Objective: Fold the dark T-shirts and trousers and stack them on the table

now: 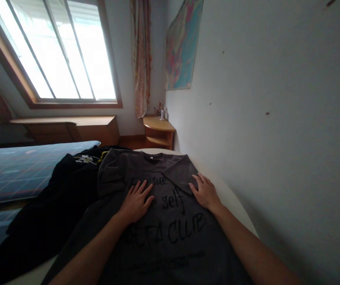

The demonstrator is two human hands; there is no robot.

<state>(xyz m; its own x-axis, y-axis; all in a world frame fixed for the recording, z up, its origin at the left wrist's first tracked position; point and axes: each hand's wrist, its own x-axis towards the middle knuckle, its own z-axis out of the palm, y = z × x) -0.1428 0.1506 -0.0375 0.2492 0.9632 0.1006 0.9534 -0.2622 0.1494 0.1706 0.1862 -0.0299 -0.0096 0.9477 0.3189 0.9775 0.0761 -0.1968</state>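
"Resting palm-down on a dark grey, short-sleeved cloth T-shirt point(164, 255), a left hand point(136, 204) covers part of the brushed black lettering point(184, 229) across its chest."

"And the right hand point(207, 194)?"

"Over the outer edge of the T-shirt's grey fabric sleeve point(177, 170), which lies folded in across the chest."

"Why so flat on the left?"

"Probably for steadiness: a spread palm holds down a wider patch of cloth than a pinch would. The right hand, by the look of it, weighs on the sleeve where it lies."

"Any grip?"

"None visible. The left fingers fan apart, thumb wide; the right fingers are parted and slightly bent. Whether those right fingertips nip the hem, one cannot tell."

"Where is the T-shirt, then?"

"Directly beneath both sets of fingers, touching them, face up on a cream, round-edged tabletop point(232, 196). A rumpled heap of black clothing point(75, 186) sits just left of the T-shirt, presumably there to leave it room."
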